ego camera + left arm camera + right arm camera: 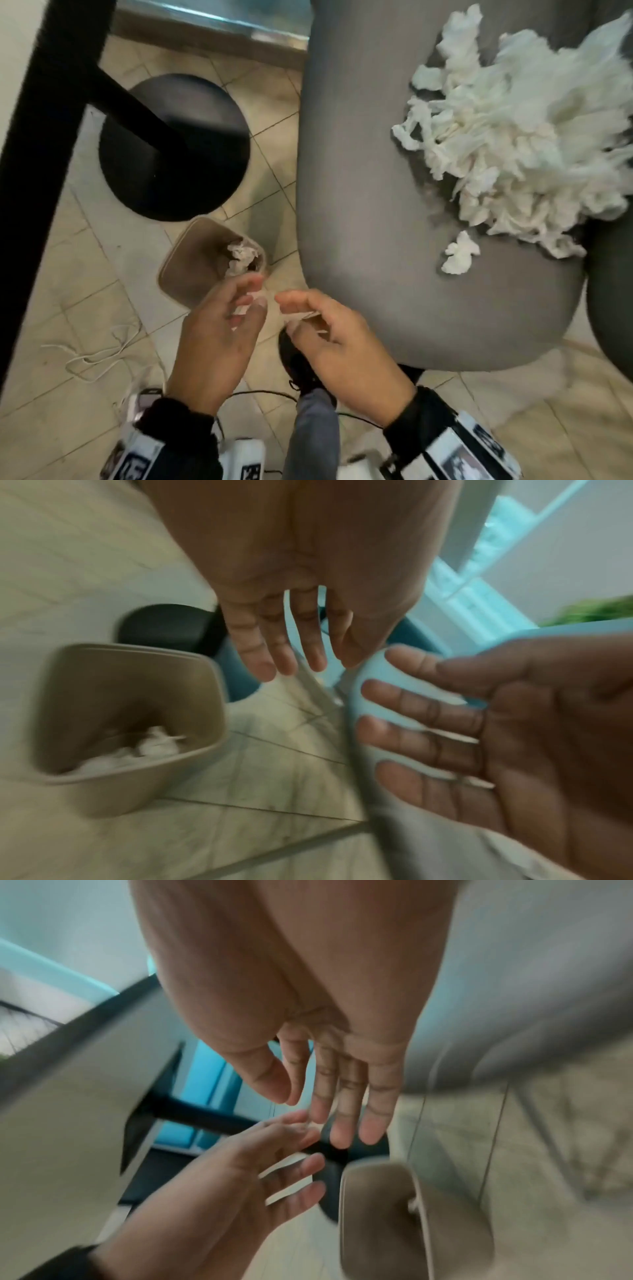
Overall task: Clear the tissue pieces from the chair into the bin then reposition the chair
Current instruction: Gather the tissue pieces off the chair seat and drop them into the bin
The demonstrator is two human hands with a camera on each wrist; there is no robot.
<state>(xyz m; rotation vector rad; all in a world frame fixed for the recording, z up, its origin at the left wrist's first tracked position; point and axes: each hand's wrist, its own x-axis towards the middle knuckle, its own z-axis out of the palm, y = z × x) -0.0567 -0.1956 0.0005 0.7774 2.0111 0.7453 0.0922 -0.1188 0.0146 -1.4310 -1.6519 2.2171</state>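
A grey padded chair (359, 171) carries a big heap of torn white tissue (513, 144) on its seat, with one loose piece (459, 253) nearer the front edge. A small beige bin (178, 253) stands on the floor left of the chair and holds a few tissue pieces (241, 257). My left hand (250, 291) and right hand (294, 308) hover side by side just in front of the bin, fingers spread and palms facing each other. In the wrist views my left hand (291, 656) and right hand (335, 1110) hold nothing. The bin (120, 791) lies below them.
A black round table base (174, 147) with its post stands behind the bin, under a black table edge (41, 102). A white cord (96, 356) lies on the tiled floor at left. My dark shoe (294, 363) and a thin black cable are under my hands.
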